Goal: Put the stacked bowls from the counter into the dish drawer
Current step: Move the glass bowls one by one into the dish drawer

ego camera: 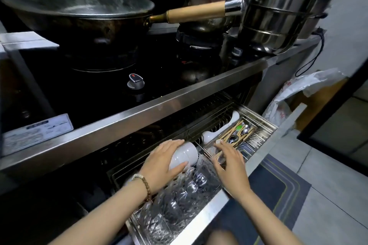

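White bowls [184, 156], striped blue mat [278, 191].

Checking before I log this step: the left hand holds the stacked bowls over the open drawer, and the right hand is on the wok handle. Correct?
Not quite. The head view shows the right hand down at the drawer, touching the cutlery tray. The left hand does hold the stacked bowls over the open drawer.

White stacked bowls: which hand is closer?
Left. The left hand holds the white stacked bowls; the right hand is beside them, at the wire cutlery basket.
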### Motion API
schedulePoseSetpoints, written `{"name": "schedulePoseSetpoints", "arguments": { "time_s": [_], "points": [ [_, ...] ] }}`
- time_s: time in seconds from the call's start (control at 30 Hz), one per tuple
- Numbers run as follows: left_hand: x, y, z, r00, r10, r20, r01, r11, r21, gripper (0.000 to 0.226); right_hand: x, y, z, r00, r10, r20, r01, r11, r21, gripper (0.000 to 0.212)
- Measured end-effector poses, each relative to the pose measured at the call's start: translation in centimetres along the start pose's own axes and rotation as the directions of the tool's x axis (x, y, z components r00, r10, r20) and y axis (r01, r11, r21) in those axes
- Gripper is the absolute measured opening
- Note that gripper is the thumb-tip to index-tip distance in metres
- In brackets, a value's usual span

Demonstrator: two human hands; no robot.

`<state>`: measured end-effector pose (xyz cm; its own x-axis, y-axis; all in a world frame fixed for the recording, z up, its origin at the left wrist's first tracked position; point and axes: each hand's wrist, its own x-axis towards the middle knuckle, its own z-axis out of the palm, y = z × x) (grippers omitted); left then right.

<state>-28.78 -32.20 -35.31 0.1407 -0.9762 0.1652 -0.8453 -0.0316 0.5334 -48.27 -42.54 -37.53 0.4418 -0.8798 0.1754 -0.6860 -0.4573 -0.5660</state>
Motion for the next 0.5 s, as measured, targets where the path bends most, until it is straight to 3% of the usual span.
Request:
{"name": "schedulePoseSetpoints", "arguments": {
  "time_s": [0.07,0.13,0.27,0.5],
  "points": [
    [-0.5,0.9,-2.5,0.994,0.098,-0.045,-0.094,0.991,0.093,0.06,-2.7,0.0,0.3,0.988,0.033,-0.153,-0.033,0.999,0.004,0.05],
    [-0.9,1.6,-4.9,0.98,0.186,-0.064,-0.172,0.968,0.184,0.06,-4.8,-0.5,1.2,0.961,0.155,-0.227,-0.13,0.984,0.122,0.06],
    [-1.9,2.2,-9.3,0.952,0.295,-0.088,-0.251,0.909,0.334,0.058,-6.8,-1.9,2.6,0.908,0.393,-0.144,-0.277,0.822,0.498,0.071],
    [-2.7,1.4,-13.7,0.952,0.304,-0.034,-0.248,0.832,0.496,0.064,-6.4,-2.3,3.2,0.897,0.416,-0.15,-0.27,0.784,0.558,0.074]
  ]
}}
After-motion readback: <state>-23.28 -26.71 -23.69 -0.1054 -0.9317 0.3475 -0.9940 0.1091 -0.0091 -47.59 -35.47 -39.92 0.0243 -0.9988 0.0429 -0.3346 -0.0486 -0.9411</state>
